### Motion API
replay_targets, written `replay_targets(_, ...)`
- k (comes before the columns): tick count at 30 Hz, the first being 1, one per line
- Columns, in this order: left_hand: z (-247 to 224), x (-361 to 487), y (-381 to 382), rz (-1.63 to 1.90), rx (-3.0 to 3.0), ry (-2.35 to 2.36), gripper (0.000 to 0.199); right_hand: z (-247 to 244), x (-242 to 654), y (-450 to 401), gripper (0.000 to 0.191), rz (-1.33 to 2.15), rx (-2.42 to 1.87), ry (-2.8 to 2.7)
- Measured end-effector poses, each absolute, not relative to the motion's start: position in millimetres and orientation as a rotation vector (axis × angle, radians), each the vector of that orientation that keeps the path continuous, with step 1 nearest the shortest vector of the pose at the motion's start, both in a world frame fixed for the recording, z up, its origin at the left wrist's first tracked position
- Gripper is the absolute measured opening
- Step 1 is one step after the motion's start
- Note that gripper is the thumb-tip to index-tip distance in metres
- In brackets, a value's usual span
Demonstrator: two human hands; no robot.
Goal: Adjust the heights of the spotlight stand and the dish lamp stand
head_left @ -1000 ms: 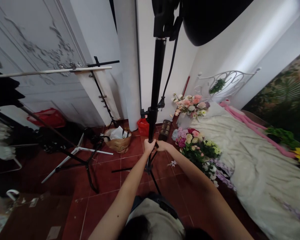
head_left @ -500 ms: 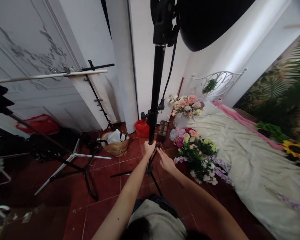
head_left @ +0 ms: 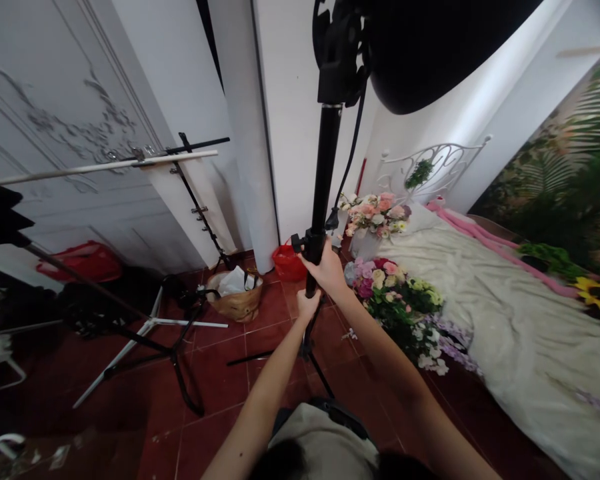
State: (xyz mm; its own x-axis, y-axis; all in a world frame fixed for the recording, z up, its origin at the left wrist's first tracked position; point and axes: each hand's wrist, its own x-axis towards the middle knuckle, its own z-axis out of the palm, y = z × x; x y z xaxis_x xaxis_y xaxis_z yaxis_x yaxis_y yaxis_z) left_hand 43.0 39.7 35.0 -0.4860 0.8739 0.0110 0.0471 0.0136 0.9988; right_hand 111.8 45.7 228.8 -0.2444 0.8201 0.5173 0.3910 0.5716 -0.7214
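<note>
A black light stand (head_left: 325,173) rises upright in front of me, with a big black lamp shade (head_left: 430,53) at its top. My left hand (head_left: 309,303) is wrapped round the pole low down. Just above it, my right hand (head_left: 329,270) grips the pole at the collar (head_left: 314,245), beside a black clamp knob (head_left: 297,243). A black power cord (head_left: 354,153) hangs along the pole and ends in a plug (head_left: 333,219). The stand's thin legs (head_left: 323,377) spread on the floor below my hands.
Artificial flowers (head_left: 385,287) lie to the right by a bed with a cream cover (head_left: 520,313). A woven basket (head_left: 237,303) and a red plastic bag (head_left: 289,261) stand ahead on red tiles (head_left: 220,350). Other stands (head_left: 150,323) with splayed legs occupy the left.
My right hand, apart from the pole with its fingers stretched out, has moved up and taken hold at the collar. My left hand keeps its grip. The stand appears slightly further right in view.
</note>
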Motion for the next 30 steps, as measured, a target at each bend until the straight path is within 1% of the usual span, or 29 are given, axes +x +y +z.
replay_targets(2, 34.8, 39.4, 35.3, 1.535, 0.997, 1.580, 0.028, 227.3, 107.7, 50.3, 0.057, 0.487, -1.108, -1.875)
replay_targets(4, 33.6, 35.7, 27.8, 1.527, 1.052, 1.530, 0.028, 216.7, 107.7, 53.0, 0.056, 0.472, -1.152, -1.912)
replay_targets(7, 29.7, 31.5, 15.0, 1.543, 1.135, 1.448, 0.031, 198.0, 109.1, 51.4, 0.051, 0.548, -1.136, -1.949)
replay_targets(10, 25.3, 30.1, 7.4, 1.574, 1.137, 1.396, 0.035, 195.1, 108.9, 47.5, 0.047, 0.603, -1.115, -1.936)
replay_targets(12, 23.2, 30.0, 6.7, 1.559, 1.104, 1.382, 0.037, 207.4, 108.2, 46.8, 0.050, 0.572, -1.109, -1.909)
replay_targets(17, 16.1, 30.2, 11.8, 1.522, 1.021, 1.386, 0.039, 262.5, 107.1, 54.2, 0.061, 0.458, -1.054, -1.866)
replay_targets(19, 11.9, 30.3, 13.8, 1.528, 1.021, 1.384, 0.039, 276.9, 107.4, 57.3, 0.061, 0.439, -1.019, -1.865)
replay_targets(21, 8.7, 29.7, 14.9, 1.532, 1.051, 1.361, 0.038, 280.6, 107.8, 58.4, 0.060, 0.439, -1.002, -1.865)
replay_targets(24, 7.5, 27.8, 14.7, 1.530, 1.101, 1.334, 0.037, 266.0, 107.8, 56.4, 0.060, 0.463, -1.014, -1.867)
replay_targets(30, 7.4, 24.9, 14.8, 1.548, 1.181, 1.336, 0.034, 203.5, 105.1, 47.9, 0.053, 0.608, -1.122, -1.862)
